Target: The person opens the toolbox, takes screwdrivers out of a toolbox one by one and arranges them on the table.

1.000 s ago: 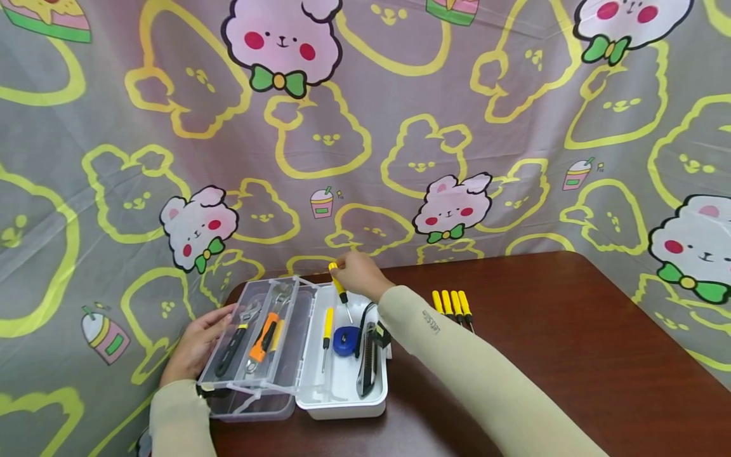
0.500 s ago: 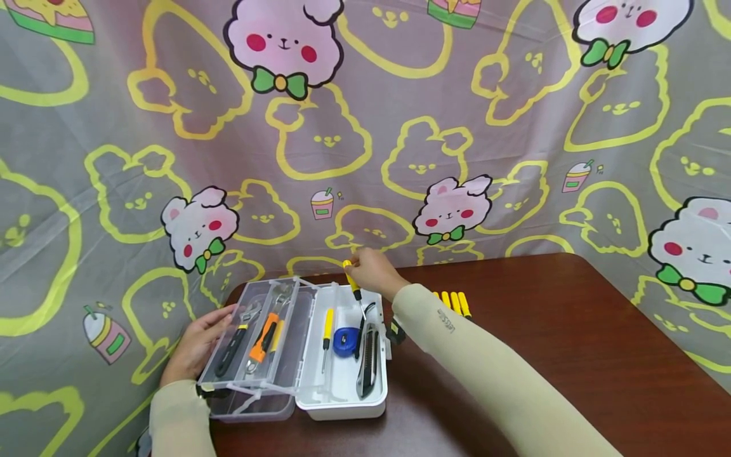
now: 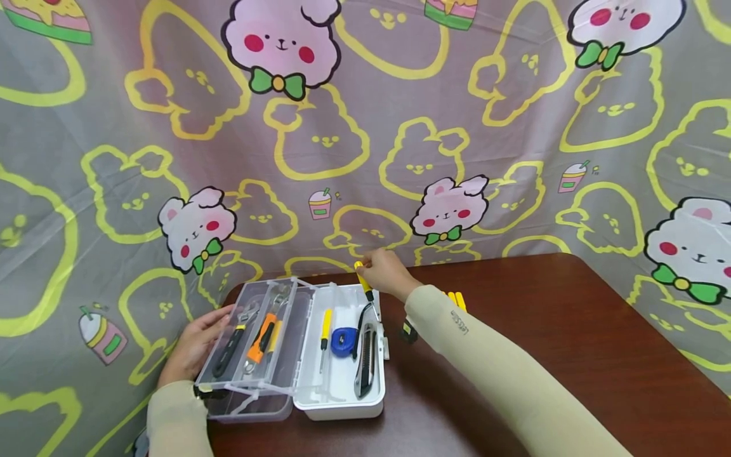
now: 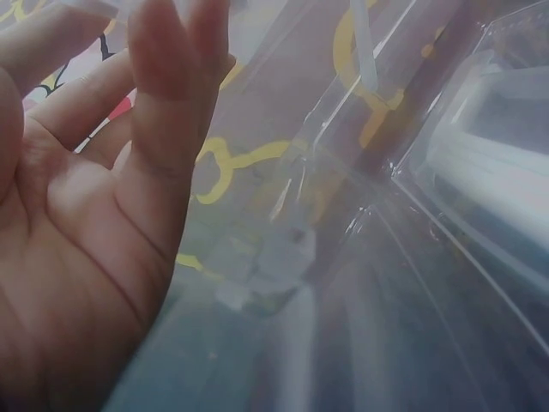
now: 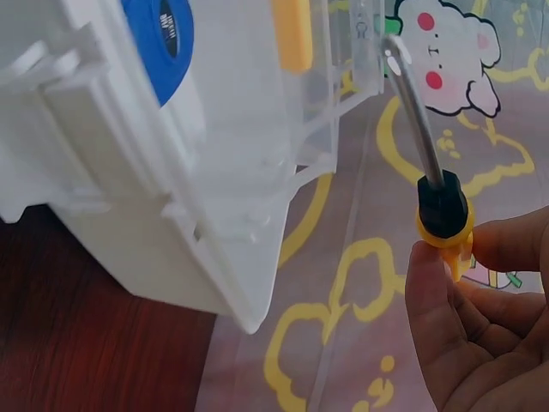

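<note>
My right hand point(image 3: 388, 271) pinches the yellow handle of a screwdriver point(image 3: 363, 281) over the far right corner of a white toolbox point(image 3: 339, 412); its metal shaft points down. In the right wrist view, thumb and fingers grip the screwdriver point(image 5: 443, 206) beside the box wall. Inside the box lie another yellow screwdriver point(image 3: 325, 328), a blue tape measure point(image 3: 344, 343), a utility knife point(image 3: 366, 362) and a thin black tool point(image 3: 360, 330). At the left, my left hand point(image 3: 194, 346) rests against the clear folded-out lid tray point(image 3: 245, 384), its fingers extended in the left wrist view.
A black-handled adjustable wrench point(image 3: 227, 352) and an orange-handled tool point(image 3: 263, 339) lie in the clear tray. More yellow screwdrivers point(image 3: 459, 301) lie on the brown table point(image 3: 531, 317), partly hidden behind the right sleeve point(image 3: 491, 362). A patterned curtain point(image 3: 365, 152) hangs behind the table.
My right hand has carried the screwdriver rightward, from above the tape measure to the box's far right corner. The left hand and the toolbox stay in place.
</note>
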Motion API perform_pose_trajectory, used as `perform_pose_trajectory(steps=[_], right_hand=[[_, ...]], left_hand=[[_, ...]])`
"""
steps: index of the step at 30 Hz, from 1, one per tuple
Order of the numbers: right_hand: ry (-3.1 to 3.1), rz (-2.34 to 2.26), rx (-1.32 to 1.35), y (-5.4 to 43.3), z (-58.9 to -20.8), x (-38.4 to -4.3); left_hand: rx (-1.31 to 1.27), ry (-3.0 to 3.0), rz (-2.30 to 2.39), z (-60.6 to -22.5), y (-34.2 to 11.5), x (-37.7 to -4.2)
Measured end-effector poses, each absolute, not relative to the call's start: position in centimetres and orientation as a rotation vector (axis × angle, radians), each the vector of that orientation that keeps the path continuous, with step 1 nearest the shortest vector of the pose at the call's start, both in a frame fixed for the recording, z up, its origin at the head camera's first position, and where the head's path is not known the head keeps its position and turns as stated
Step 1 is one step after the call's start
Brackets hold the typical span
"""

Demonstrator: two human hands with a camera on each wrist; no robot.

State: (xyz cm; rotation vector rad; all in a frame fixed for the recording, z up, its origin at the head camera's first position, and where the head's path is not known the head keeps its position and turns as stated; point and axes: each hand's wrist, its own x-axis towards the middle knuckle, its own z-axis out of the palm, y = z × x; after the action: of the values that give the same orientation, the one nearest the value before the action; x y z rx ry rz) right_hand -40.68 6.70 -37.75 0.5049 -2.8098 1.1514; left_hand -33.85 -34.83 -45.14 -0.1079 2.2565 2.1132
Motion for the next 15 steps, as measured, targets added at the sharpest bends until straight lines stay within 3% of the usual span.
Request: perform_pose_trajectory(steps=[15], right_hand=[[-2.798,1.093,0.449,9.9,-38.6,-41.0]], left_hand=[[-0.05,2.241,2.133,-45.2,-34.9,-33.7]])
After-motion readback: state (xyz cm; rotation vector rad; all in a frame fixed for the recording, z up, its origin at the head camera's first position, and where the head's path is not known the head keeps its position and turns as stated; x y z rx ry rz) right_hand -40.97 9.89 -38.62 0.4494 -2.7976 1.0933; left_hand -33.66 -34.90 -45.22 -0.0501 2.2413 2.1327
